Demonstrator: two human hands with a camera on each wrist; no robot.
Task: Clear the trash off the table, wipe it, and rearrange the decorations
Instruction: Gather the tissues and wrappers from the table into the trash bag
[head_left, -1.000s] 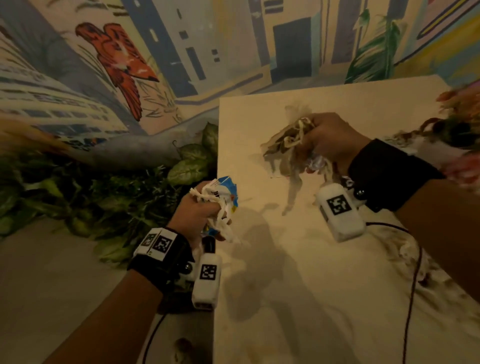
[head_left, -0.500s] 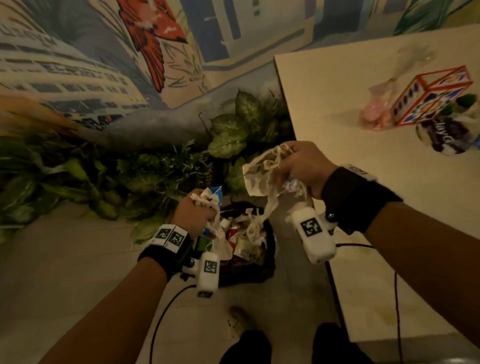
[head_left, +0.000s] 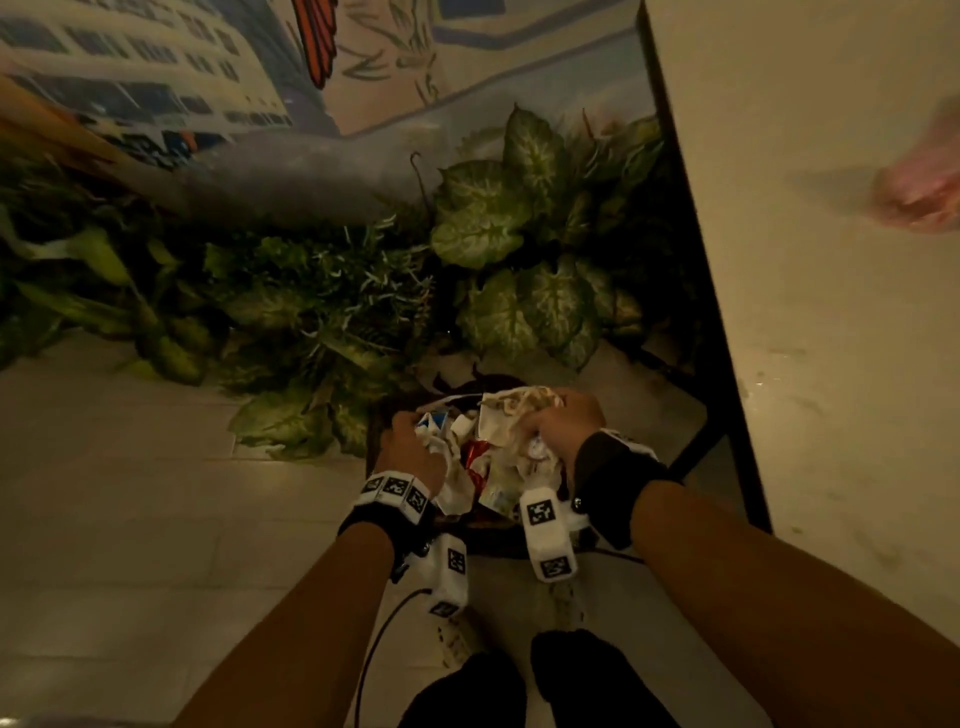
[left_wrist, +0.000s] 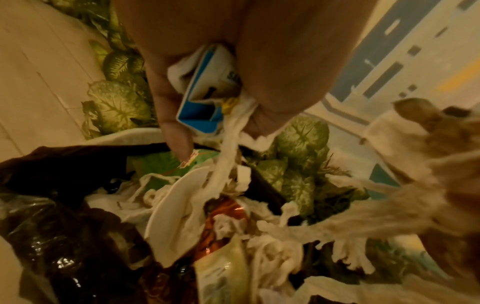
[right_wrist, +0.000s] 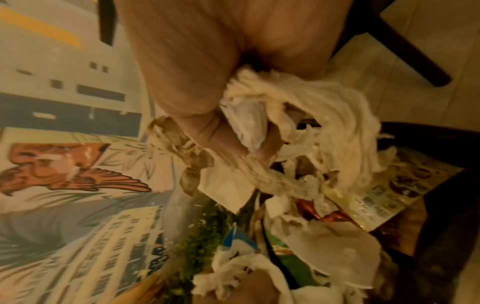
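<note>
Both hands are low over a dark trash bag on the floor beside the table. My left hand grips a crushed blue-and-white carton with shredded white tissue hanging from it. My right hand clutches a wad of torn tissue and paper, part of it stained brown. The bag holds more tissue, a white paper plate, a red foil wrapper and a yellowish packet.
Green leafy plants crowd the floor just beyond the bag, under a painted mural wall. A dark table leg runs down to the right of my right wrist. Something pink and blurred lies on the table's far right. My feet stand below.
Both hands came off the table with their trash, swung left and down, and now sit right over the open bag. The view has dropped toward the floor.
</note>
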